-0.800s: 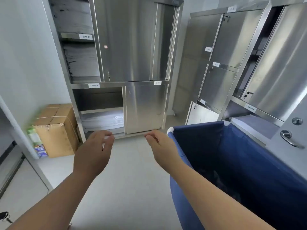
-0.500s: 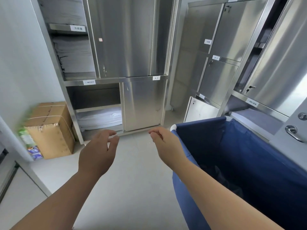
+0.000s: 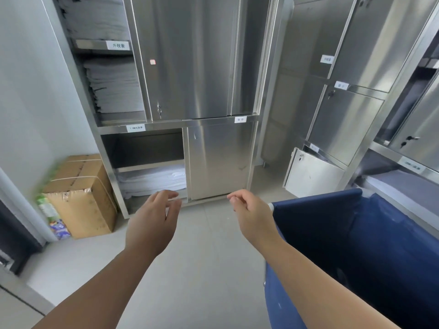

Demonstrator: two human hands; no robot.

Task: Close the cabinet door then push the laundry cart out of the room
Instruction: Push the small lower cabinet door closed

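Note:
A tall stainless steel cabinet stands ahead. Its lower sliding door covers the right half, leaving the lower left compartment open with folded white linen on its bottom shelf. The upper left side is open too, stacked with grey linen. My left hand and my right hand reach forward over the floor, fingers loosely curled and apart, holding nothing and short of the cabinet. The blue laundry cart sits at the lower right, its rim beside my right forearm.
A taped cardboard box sits on the floor left of the cabinet, with colourful packets beside it. More steel cabinets line the right wall, one with a small white door hanging ajar. Grey floor lies between me and the cabinet.
The view has moved closer to the cabinet. Both hands have stayed outstretched and empty, drifting slightly right in the frame.

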